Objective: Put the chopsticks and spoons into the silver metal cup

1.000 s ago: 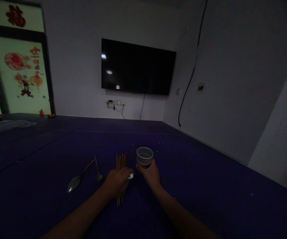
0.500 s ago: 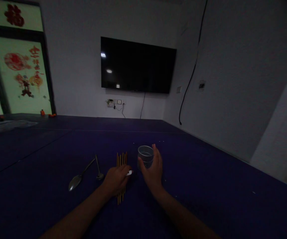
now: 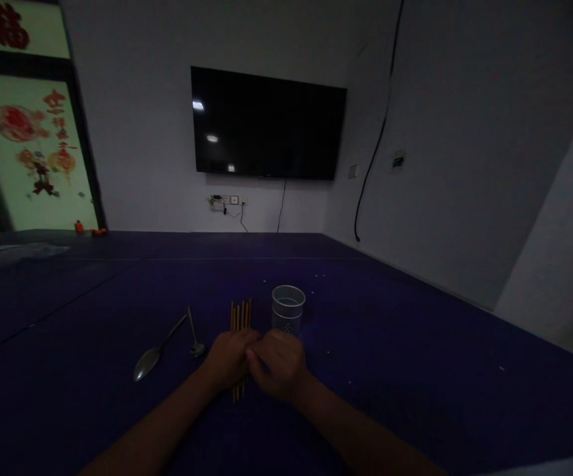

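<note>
A clear plastic cup stands upright on the dark blue surface. Just left of it lies a bundle of wooden chopsticks, pointing away from me. My left hand rests curled on the chopsticks' near half. My right hand sits close beside it with its fingers curled toward the left hand, a little in front of the cup and apart from it. What the two hands pinch between them is hidden. The light is dim.
Two metal spoons lie crossed to the left of the chopsticks. A black television hangs on the far wall above a socket with cables. A door with red paper decorations stands at far left.
My right hand has let go of the cup and come back left to meet my left hand over the chopsticks. The small white thing in my left fingers is no longer visible.
</note>
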A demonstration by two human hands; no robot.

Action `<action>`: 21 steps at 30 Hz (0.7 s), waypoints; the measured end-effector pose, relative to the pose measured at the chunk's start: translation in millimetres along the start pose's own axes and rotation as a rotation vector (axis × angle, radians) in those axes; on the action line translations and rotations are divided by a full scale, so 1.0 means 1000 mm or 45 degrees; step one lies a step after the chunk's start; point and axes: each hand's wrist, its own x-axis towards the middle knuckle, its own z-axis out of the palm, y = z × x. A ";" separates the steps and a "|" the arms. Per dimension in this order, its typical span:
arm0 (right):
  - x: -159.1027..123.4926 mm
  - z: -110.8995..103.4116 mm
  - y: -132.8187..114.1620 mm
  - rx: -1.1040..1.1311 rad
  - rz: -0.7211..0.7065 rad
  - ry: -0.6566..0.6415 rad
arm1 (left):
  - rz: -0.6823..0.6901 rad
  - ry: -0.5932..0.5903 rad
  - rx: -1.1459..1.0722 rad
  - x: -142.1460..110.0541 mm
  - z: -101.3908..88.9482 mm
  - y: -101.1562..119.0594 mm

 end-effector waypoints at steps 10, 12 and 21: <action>-0.006 0.005 0.007 -0.042 0.091 -0.167 | -0.014 0.025 -0.001 -0.001 -0.003 0.003; -0.007 0.007 0.006 -0.021 0.089 -0.202 | -0.018 0.019 0.008 -0.001 -0.002 0.002; -0.008 0.009 0.008 -0.023 0.113 -0.275 | -0.013 0.005 0.008 -0.001 -0.002 0.002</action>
